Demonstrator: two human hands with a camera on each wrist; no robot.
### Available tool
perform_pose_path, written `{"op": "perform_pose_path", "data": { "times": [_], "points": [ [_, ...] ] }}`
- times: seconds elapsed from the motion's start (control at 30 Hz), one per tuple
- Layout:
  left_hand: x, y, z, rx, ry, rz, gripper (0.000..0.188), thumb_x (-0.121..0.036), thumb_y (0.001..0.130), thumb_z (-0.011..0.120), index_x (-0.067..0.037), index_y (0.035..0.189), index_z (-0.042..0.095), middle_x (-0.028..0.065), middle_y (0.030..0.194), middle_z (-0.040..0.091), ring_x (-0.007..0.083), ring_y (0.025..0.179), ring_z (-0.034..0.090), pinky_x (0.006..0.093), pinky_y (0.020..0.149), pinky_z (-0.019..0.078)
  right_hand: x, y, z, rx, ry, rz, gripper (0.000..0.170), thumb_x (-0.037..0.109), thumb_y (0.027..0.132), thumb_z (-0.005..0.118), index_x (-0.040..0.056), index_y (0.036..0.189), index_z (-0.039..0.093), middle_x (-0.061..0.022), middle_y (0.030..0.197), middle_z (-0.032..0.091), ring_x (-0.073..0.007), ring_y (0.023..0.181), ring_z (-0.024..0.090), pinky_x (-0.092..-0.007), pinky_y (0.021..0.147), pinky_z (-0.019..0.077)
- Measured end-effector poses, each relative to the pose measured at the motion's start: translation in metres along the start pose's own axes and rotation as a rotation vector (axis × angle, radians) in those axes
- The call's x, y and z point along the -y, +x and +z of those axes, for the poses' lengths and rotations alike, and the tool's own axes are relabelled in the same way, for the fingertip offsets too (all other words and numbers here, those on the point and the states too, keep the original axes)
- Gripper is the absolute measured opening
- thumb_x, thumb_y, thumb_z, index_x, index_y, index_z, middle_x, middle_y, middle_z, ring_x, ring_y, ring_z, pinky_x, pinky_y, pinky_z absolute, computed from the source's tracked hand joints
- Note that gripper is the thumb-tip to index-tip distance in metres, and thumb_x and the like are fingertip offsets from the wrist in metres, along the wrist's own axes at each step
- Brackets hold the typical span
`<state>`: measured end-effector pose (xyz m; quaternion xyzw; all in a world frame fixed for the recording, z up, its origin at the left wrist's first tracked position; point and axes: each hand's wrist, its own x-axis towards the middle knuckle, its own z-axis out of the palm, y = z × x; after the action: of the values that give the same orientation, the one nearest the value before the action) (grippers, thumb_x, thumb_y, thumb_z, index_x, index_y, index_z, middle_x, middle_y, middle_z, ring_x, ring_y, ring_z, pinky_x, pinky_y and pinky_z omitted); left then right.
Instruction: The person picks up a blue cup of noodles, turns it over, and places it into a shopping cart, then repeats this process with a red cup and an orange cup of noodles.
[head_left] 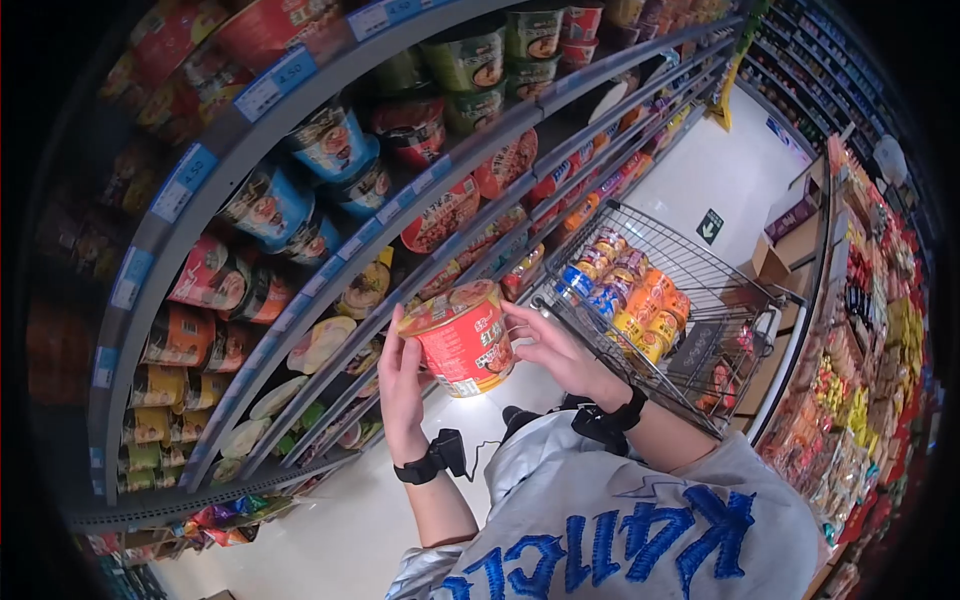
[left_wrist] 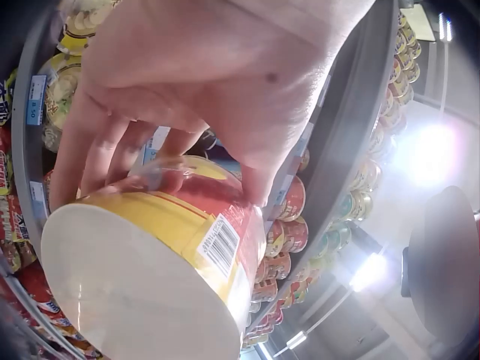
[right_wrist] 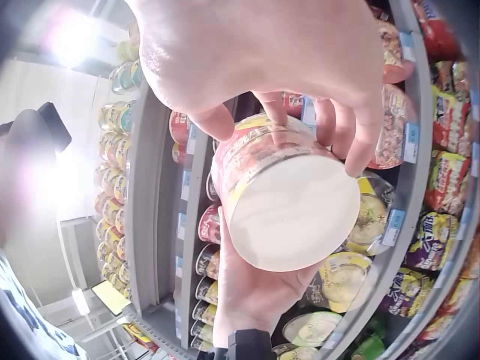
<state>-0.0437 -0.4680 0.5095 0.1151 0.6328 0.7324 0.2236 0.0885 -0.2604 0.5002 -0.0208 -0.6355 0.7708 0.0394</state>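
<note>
Red noodle cup: held in the air between both hands, in front of the person's torso. Printed side toward the head camera; lid end uppermost in that view. Pale base faces both wrist cameras; barcode label on the wall, just below the left thumb in the left wrist view.

Grip: two-handed, grasping the cup. Left hand bears on the cup's left side, fingers bent over the wall, thumb on the wall apart from them. Right hand holds the opposite side, fingertips curved onto the wall.

Just below the grip: black wrist straps, one on the left wrist, one on the right. Below these, a grey shirt with blue lettering.

Beyond the grip, near: red-lidded bowls on the shelving. Farther up and left of the grip: blue bowls, then a shelf edge with price tags, one reading 4.50.

Right of the grip: wire cart, apart from the cup, holding yellow-and-orange packs and blue packs. Past the cart: green floor sign with a white arrow.

Far right of the grip: a display of bagged goods; individual labels too small to read.
</note>
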Motion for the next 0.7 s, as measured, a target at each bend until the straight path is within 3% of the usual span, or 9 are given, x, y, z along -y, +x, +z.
{"op": "perform_pose_path", "data": {
  "times": [0.03, 0.13, 0.27, 0.4, 0.53, 0.7],
  "points": [
    [-0.001, 0.004, 0.005, 0.066, -0.009, 0.000, 0.062, -0.036, 0.103, 0.051, -0.008, 0.155, 0.029, 0.0085, 0.135, 0.057, 0.0129, 0.109, 0.062, 0.0265, 0.084, 0.0529, -0.006, -0.003, -0.004, -0.028, 0.004, -0.010, 0.065, 0.007, 0.094, 0.054, 0.0072, 0.154, 0.028, -0.0084, 0.145, 0.042, -0.0191, 0.119, 0.050, -0.0329, 0.103, 0.0406],
    [-0.007, 0.017, 0.031, 0.099, 0.009, -0.080, 0.069, -0.037, 0.099, 0.059, -0.011, 0.155, 0.028, 0.0071, 0.131, 0.059, 0.0125, 0.102, 0.064, 0.0264, 0.077, 0.0559, -0.010, -0.013, -0.020, -0.112, -0.011, -0.053, 0.067, 0.009, 0.094, 0.058, 0.0076, 0.153, 0.028, -0.0099, 0.140, 0.045, -0.0197, 0.117, 0.052, -0.0330, 0.099, 0.0439],
    [0.006, 0.038, 0.068, 0.244, 0.037, -0.115, 0.065, -0.034, 0.101, 0.056, -0.013, 0.156, 0.027, 0.0087, 0.141, 0.052, 0.0165, 0.116, 0.060, 0.0307, 0.085, 0.0547, -0.015, -0.027, -0.051, -0.256, -0.027, -0.034, 0.072, 0.016, 0.093, 0.065, 0.0080, 0.153, 0.027, -0.0114, 0.134, 0.047, -0.0203, 0.114, 0.054, -0.0325, 0.093, 0.0481],
    [0.011, 0.054, 0.119, 0.341, 0.122, -0.157, 0.066, -0.030, 0.101, 0.056, -0.012, 0.156, 0.025, 0.0114, 0.143, 0.050, 0.0201, 0.116, 0.060, 0.0321, 0.085, 0.0554, -0.017, -0.043, -0.089, -0.372, -0.015, 0.027, 0.081, 0.024, 0.089, 0.074, 0.0074, 0.151, 0.026, -0.0136, 0.131, 0.048, -0.0207, 0.114, 0.056, -0.0310, 0.087, 0.0507],
    [0.022, 0.071, 0.170, 0.420, 0.185, -0.183, 0.072, -0.024, 0.099, 0.060, -0.011, 0.157, 0.019, 0.0142, 0.139, 0.051, 0.0157, 0.109, 0.061, 0.0261, 0.077, 0.0554, -0.025, -0.057, -0.134, -0.423, 0.131, 0.053, 0.083, 0.024, 0.087, 0.076, 0.0059, 0.150, 0.026, -0.0152, 0.128, 0.050, -0.0205, 0.111, 0.058, -0.0315, 0.086, 0.0514],
    [0.036, 0.087, 0.238, 0.455, 0.248, -0.284, 0.079, -0.015, 0.094, 0.067, -0.008, 0.157, 0.019, 0.0146, 0.129, 0.052, 0.0172, 0.107, 0.060, 0.0278, 0.081, 0.0548, -0.048, -0.071, -0.197, -0.460, 0.242, 0.038, 0.089, 0.027, 0.084, 0.080, 0.0029, 0.149, 0.025, -0.0155, 0.124, 0.054, -0.0205, 0.113, 0.058, -0.0321, 0.087, 0.0515]
  ]
}}
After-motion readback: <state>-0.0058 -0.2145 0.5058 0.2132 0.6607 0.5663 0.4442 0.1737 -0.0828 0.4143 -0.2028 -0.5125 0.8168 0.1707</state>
